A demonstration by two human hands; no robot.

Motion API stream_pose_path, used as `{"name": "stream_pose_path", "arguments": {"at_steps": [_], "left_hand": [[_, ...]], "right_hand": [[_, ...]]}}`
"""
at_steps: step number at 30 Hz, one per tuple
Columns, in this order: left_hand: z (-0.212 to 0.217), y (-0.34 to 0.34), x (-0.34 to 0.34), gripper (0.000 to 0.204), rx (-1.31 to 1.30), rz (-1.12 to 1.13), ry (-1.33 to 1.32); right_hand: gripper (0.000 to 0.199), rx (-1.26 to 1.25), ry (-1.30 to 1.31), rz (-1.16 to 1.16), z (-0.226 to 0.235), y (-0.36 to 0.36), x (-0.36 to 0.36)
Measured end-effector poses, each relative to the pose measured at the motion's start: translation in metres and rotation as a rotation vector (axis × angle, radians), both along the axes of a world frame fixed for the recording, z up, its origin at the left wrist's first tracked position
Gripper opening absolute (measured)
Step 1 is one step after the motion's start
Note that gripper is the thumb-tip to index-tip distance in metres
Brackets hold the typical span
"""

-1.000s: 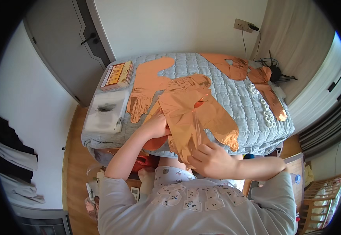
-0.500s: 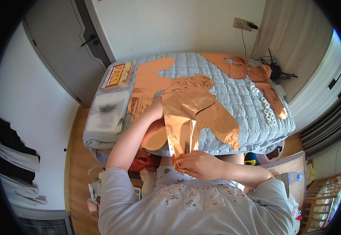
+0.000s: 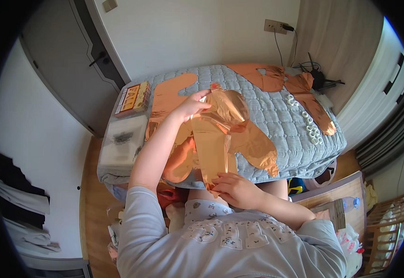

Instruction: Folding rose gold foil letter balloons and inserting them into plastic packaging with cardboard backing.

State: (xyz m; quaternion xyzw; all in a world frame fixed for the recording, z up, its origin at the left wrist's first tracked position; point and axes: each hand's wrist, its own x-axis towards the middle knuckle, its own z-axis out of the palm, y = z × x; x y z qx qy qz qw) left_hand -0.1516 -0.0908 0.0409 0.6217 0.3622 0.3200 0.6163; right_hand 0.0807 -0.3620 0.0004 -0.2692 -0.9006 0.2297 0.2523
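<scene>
A shiny rose-gold foil balloon (image 3: 213,148), flat and creased, is stretched between my two hands over the near edge of the bed. My left hand (image 3: 195,105) pinches its upper part, thumb and fingers closed on the foil. Close to my lap, my right hand (image 3: 237,189) grips the narrow lower end, fingers wrapped on it. The balloon's rounded lobes spread to the right and far side, and some foil overlaps, so I cannot tell where one piece ends. Another flat foil balloon (image 3: 166,92) lies beyond my left hand on the quilted bedspread.
More flat foil balloons (image 3: 321,113) lie on the right of the bed (image 3: 267,111), beside several small white rolls (image 3: 306,119). A black router (image 3: 320,79) sits behind them. At left are a patterned box (image 3: 132,98) and a clear plastic case (image 3: 122,139).
My left hand has moved away from me and come into fuller view, pulling the balloon's upper part up. My right hand stays at the lower end. The view has shifted slightly.
</scene>
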Motion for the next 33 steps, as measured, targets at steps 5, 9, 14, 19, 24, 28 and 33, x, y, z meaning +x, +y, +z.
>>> {"name": "stream_pose_path", "arguments": {"at_steps": [5,9,14,19,24,28,33], "left_hand": [[0.002,0.012,0.006,0.068,0.517,0.096,0.618],[-0.025,-0.001,-0.002,0.069,1.020,0.387,0.960],[-0.033,-0.074,-0.026,0.078,0.800,0.181,1.109],[-0.034,-0.130,-0.052,0.085,0.658,0.044,1.172],[-0.048,-0.134,-0.040,0.092,0.628,-0.030,1.141],[-0.054,-0.111,-0.019,0.094,0.630,-0.012,1.093],[-0.054,-0.067,0.010,0.097,0.591,-0.009,1.071]], "right_hand": [[0.035,0.167,-0.053,-0.095,-0.003,0.005,-0.006],[0.040,0.200,-0.073,-0.068,-0.013,0.013,-0.007],[0.046,0.180,0.034,0.070,-0.003,0.036,0.027],[0.049,0.086,-0.069,-0.403,0.008,0.079,0.052],[0.045,0.161,-0.260,-0.475,-0.008,0.107,0.061],[0.046,0.114,-0.270,-0.514,-0.006,0.117,0.080],[0.044,0.137,-0.279,-0.510,-0.004,0.151,0.104]]}}
